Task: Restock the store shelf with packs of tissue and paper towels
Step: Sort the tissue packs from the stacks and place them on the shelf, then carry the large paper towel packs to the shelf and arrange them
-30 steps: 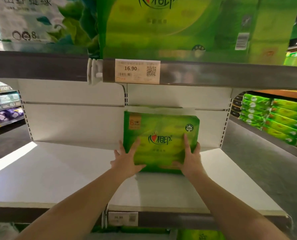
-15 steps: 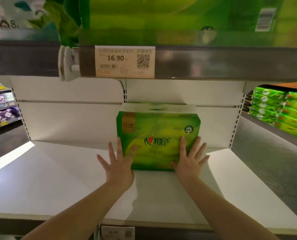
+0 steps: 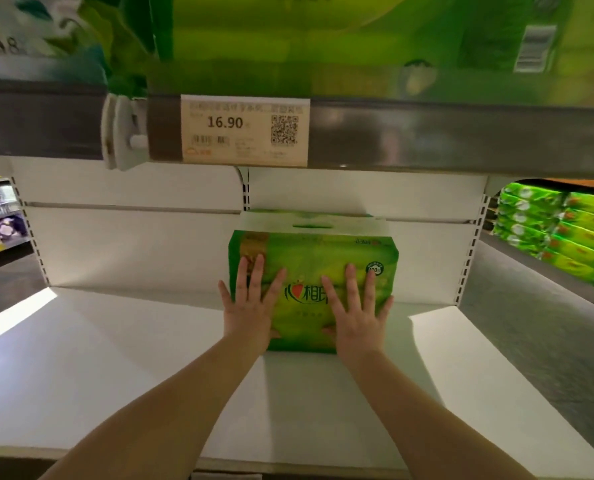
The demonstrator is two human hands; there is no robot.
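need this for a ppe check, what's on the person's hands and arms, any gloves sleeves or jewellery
Nothing worn that shows. The left hand and right hand are bare, with no gloves and no rings visible on the fingers. Both forearms are bare as far as the bottom edge of the picture, with no sleeve, watch or wristband in view. Nails look short and unpainted, though the picture is a little soft.

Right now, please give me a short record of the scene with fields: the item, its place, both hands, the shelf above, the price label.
item: green tissue pack, standing upright
place: white shelf, near the back panel
left hand: open, fingers spread, flat on the pack front
right hand: open, fingers spread, flat on the pack front
shelf above: large green packs
price label: 16.90
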